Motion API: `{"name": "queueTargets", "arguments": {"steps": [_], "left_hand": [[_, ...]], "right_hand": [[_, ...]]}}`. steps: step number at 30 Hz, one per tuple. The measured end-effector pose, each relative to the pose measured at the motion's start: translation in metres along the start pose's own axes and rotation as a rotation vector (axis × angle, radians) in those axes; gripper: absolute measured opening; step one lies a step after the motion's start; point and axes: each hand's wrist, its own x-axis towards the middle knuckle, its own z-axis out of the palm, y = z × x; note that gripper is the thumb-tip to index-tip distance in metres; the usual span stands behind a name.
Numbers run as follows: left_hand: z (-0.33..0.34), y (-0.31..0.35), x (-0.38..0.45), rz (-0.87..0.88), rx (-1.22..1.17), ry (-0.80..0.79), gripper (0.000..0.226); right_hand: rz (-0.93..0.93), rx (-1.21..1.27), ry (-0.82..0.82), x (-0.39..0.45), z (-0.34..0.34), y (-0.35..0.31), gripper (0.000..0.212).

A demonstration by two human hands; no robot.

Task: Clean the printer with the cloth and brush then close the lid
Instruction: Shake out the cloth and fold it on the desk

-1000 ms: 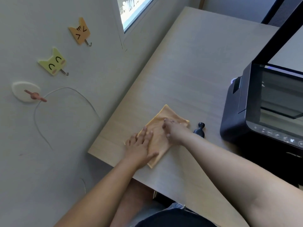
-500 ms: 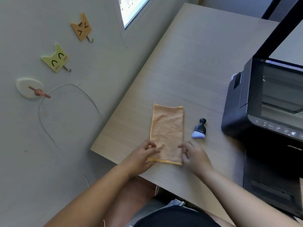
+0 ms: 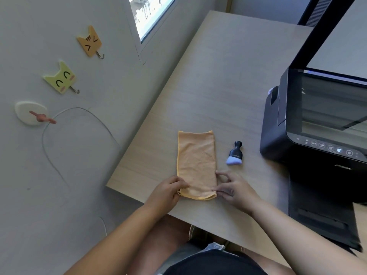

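Note:
An orange cloth (image 3: 196, 163) lies folded into a long strip on the wooden table (image 3: 218, 86), near its front edge. My left hand (image 3: 165, 193) grips the cloth's near left corner with curled fingers. My right hand (image 3: 233, 187) is at the near right corner, thumb tip on the cloth and index finger against its right edge. A small black brush (image 3: 235, 152) with pale blue bristles lies just right of the cloth, untouched. The black printer (image 3: 278, 139) stands at the right, its scanner lid (image 3: 311, 34) raised and the glass (image 3: 333, 108) exposed.
A grey wall (image 3: 99, 135) runs along the table's left side, with cat-shaped hooks (image 3: 90, 41) and a thin wire (image 3: 79, 110). A window (image 3: 151, 14) sits at the top. The printer's paper tray (image 3: 325, 221) juts out at the lower right.
A second ago both hands lay flat on the cloth. They have drawn back to its near corners, and the cloth now lies straight as a long strip. The brush has not moved.

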Motion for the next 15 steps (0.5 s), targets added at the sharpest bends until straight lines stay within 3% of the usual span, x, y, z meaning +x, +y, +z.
{"name": "queueTargets", "arguments": {"steps": [5, 10, 15], "left_hand": [[-0.013, 0.003, -0.001, -0.056, -0.017, 0.03, 0.022], [-0.03, 0.018, 0.005, -0.269, -0.209, -0.093, 0.013], [-0.02, 0.033, 0.042, -0.523, -0.51, 0.093, 0.018]], "right_hand": [[0.046, 0.057, 0.005, -0.009, -0.005, -0.01, 0.01], [0.31, 0.584, 0.104, -0.015, -0.011, -0.028, 0.013], [0.4, 0.574, 0.286, 0.022, -0.016, -0.043, 0.015]]}}
